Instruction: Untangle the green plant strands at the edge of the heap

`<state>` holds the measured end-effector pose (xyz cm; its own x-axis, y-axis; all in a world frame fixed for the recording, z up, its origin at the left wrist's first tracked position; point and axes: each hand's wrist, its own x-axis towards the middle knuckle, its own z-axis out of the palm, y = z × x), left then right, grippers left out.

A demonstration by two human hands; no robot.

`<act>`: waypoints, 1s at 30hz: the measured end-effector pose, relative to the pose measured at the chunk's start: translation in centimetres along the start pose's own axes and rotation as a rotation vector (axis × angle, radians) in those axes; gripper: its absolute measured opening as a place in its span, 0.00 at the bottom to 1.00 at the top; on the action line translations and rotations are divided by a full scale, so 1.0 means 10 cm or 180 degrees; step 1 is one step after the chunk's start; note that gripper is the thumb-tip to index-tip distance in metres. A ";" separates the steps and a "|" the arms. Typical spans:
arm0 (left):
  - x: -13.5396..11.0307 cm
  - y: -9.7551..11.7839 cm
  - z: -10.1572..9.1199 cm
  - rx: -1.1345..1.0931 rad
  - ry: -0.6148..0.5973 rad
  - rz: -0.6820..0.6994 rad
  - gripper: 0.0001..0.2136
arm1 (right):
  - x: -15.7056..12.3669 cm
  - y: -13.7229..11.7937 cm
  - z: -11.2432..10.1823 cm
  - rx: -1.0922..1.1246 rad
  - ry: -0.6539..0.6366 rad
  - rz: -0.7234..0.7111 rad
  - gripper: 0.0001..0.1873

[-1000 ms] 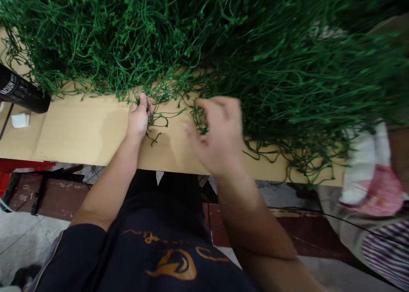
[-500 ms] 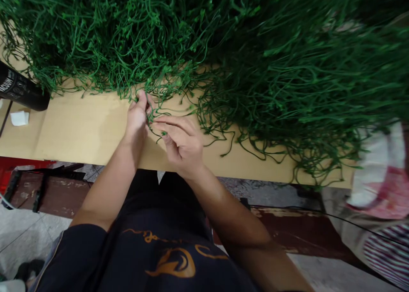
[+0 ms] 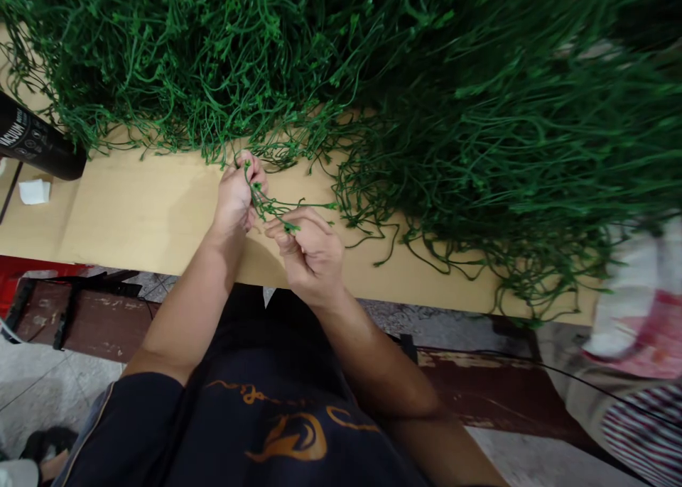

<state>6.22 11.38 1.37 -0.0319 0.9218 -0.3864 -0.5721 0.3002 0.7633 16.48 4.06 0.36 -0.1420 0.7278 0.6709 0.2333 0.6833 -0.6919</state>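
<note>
My left hand (image 3: 237,196) is closed around a few thin green artificial stems (image 3: 265,204) with small budded tips. From the other side, my right hand (image 3: 309,253) pinches the end of a stem between thumb and fingers. The stems stretch between both hands, just over the cardboard-covered table (image 3: 143,203). Behind my hands rises a big tangled heap of the same green stems (image 3: 213,61), and loose strands from it reach close to my left fingers. Some fingertips of my left hand are hidden by the stems.
A second part of the heap (image 3: 506,153) spreads right, its strands hanging over the front edge. A black vacuum bottle (image 3: 40,143) lies at the left, near a white paper piece (image 3: 35,192). A white and pink cloth (image 3: 639,309) is at the right.
My right hand has moved slightly down and right, closing its fingers into a pinch on a stem. My left hand has turned a little, and the stems now show between the hands.
</note>
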 end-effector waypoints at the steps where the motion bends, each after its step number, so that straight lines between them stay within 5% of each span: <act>1: 0.02 0.00 -0.01 -0.0001 -0.0050 0.0039 0.18 | 0.01 0.02 0.00 0.0088 0.0054 0.0086 0.11; 9: 0.00 -0.04 -0.11 0.0668 -0.0855 -0.0279 0.19 | 0.05 0.27 -0.06 0.1013 0.0833 0.1385 0.12; 16: -0.10 -0.04 -0.14 0.0989 -0.1119 -0.0237 0.08 | 0.01 0.25 -0.20 0.0676 0.0778 0.1148 0.11; 22: -0.12 0.01 -0.09 0.0941 -0.0948 -0.0254 0.10 | 0.07 0.28 -0.44 0.0188 0.0844 0.1036 0.15; 30: -0.11 -0.03 -0.05 0.0970 -0.1162 -0.0499 0.24 | 0.16 0.31 -0.29 -0.0816 -0.0334 0.0565 0.12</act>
<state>6.00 10.11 1.32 0.3552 0.8693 -0.3436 -0.2801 0.4497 0.8481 19.73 7.20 0.07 -0.1728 0.8454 0.5054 0.4960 0.5180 -0.6969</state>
